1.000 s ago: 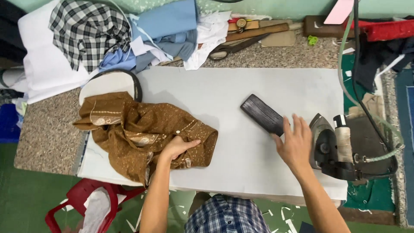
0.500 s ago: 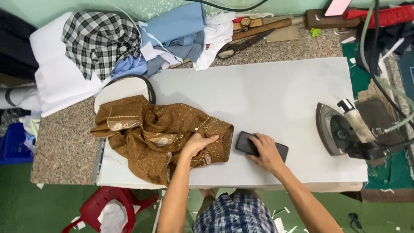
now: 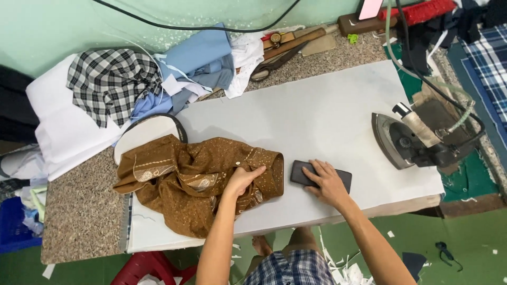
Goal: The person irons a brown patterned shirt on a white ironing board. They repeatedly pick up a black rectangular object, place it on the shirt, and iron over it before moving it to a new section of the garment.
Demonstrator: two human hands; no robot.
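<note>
- left hand (image 3: 242, 180) fingers closed, pinching a fold of brown garment (image 3: 195, 177), bunched on the white surface (image 3: 317, 116)
- right hand (image 3: 327, 183) flat, fingers spread over dark flat block (image 3: 319, 176), pressing not gripping; block just right of the garment
- iron (image 3: 409, 141) well right of the garment, near the surface's edge

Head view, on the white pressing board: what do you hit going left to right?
Brown garment → left hand gripping its edge → dark flat block under the right hand → iron at the right end.
</note>
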